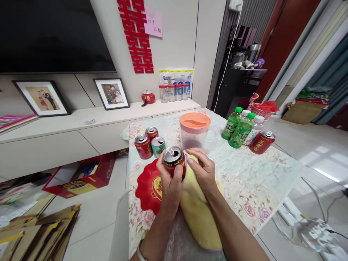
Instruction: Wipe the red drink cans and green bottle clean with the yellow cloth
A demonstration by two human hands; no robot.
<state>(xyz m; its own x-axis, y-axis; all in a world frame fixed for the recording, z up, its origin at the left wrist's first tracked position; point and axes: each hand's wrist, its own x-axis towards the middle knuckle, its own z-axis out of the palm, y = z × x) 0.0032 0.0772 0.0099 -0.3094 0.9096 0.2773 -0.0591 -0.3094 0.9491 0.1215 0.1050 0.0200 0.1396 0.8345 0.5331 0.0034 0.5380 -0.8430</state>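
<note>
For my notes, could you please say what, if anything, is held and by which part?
The left grip holds a red can around its side; the right grip holds a yellow cloth by its upper end, against the can.

A home: television [54,36], framed photos [112,93], floral tablecloth [244,185].
</note>
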